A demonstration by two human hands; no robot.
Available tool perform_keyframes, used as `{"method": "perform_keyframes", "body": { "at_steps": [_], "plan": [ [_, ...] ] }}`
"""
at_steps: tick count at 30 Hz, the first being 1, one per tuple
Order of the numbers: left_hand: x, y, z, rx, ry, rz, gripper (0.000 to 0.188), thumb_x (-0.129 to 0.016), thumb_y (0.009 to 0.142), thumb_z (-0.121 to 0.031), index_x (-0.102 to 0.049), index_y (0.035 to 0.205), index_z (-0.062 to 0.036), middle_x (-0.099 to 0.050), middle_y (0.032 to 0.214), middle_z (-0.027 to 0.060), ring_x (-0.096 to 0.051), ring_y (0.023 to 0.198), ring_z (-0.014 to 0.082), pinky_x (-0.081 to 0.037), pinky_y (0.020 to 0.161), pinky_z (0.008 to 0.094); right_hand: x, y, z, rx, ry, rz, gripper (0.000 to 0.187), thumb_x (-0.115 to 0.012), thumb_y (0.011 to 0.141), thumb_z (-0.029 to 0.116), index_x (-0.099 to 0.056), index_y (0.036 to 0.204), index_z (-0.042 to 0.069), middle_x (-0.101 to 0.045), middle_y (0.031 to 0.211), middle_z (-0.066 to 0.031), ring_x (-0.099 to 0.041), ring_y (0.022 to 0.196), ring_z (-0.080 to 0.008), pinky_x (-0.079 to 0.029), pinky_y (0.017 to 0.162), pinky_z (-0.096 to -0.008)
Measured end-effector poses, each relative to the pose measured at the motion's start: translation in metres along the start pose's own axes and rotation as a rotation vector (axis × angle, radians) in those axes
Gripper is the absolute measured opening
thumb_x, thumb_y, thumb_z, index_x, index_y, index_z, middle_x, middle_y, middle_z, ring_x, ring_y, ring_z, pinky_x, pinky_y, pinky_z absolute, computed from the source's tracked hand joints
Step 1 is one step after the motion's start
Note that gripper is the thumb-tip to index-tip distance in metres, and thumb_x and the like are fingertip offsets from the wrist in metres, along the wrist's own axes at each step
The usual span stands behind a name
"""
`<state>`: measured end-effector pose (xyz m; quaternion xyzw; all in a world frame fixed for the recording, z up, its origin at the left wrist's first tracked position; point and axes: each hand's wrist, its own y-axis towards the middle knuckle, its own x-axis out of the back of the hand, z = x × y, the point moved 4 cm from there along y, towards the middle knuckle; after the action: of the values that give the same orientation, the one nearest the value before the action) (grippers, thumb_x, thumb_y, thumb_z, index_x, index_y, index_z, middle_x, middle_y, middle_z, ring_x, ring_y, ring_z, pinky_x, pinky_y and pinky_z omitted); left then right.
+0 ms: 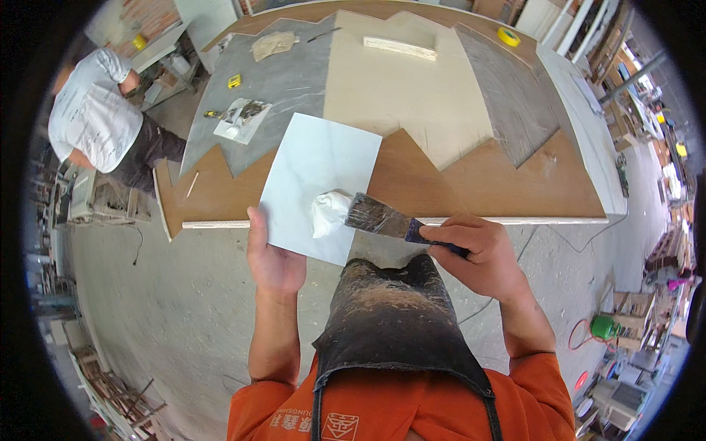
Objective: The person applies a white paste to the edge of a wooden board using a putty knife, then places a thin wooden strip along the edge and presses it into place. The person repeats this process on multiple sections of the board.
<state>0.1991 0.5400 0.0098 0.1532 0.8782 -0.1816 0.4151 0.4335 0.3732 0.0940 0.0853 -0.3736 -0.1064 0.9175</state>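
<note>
My left hand (pixel 275 257) grips the lower left edge of a white rectangular tile (pixel 316 151), thumb along its side and the other fingers underneath. A lump of white paste (pixel 329 212) sits on the tile toward its lower right. In my right hand (pixel 478 250) is a putty knife (pixel 377 215) with a dark handle, its smeared metal blade pointing left and meeting the edge of the paste. Beyond the tile lies a large panel (pixel 404 88) of grey, cream and brown pieces with zigzag edges.
On the panel lie a yellow tape measure (pixel 234 81), a yellow tape roll (pixel 508 36), a whitish strip (pixel 399 48), a crumpled cloth (pixel 274 45) and a smaller paste-smeared board (pixel 243 121). A person in a white shirt (pixel 99 106) stands at the left. Cables (pixel 581 248) cross the floor.
</note>
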Motion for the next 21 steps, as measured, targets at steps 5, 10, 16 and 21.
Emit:
{"method": "perform_keyframes", "body": {
  "at_steps": [5,10,16,21],
  "plan": [
    [-0.029,0.018,0.036,0.055,0.138,-0.043,0.063,-0.047,0.104,-0.049,-0.045,0.146,-0.002,-0.053,0.145,0.0101,-0.049,0.134,0.0263,-0.037,0.113,0.0435,0.032,-0.037,-0.025,-0.156,-0.086,-0.045,0.026,-0.074,0.081,0.003,-0.075,0.106,0.005,-0.069,0.084,-0.0133,-0.067,0.074,-0.0265,-0.052,0.063,-0.0359],
    [-0.046,0.044,0.073,0.177,0.13,-0.043,0.065,-0.048,0.103,-0.05,-0.041,0.149,-0.0038,-0.048,0.15,0.0135,-0.046,0.137,0.0301,-0.035,0.116,0.0485,0.045,-0.113,-0.124,-0.566,0.352,-0.459,0.03,-0.075,0.087,0.012,-0.072,0.116,0.003,-0.07,0.087,-0.0048,-0.064,0.068,-0.0162,-0.051,0.06,-0.0311],
    [-0.097,0.056,0.155,0.314,0.412,0.086,0.068,-0.049,0.102,-0.05,-0.041,0.149,-0.0017,-0.045,0.151,0.0155,-0.045,0.138,0.0343,-0.037,0.114,0.053,0.064,-0.259,-0.244,-0.854,1.105,-1.317,0.038,-0.066,0.095,0.015,-0.062,0.128,-0.002,-0.07,0.089,-0.0069,-0.061,0.062,-0.0113,-0.044,0.051,-0.0249],
    [-0.124,0.07,0.207,0.535,0.483,0.147,0.072,-0.052,0.1,-0.054,-0.04,0.149,-0.0026,-0.047,0.15,0.0142,-0.045,0.137,0.0331,-0.037,0.113,0.0515,0.06,-0.3,-0.317,-0.756,1.183,-1.693,0.04,-0.065,0.097,0.017,-0.058,0.132,-0.002,-0.069,0.094,-0.0074,-0.062,0.067,-0.0127,-0.046,0.054,-0.0252]
  ]
}}
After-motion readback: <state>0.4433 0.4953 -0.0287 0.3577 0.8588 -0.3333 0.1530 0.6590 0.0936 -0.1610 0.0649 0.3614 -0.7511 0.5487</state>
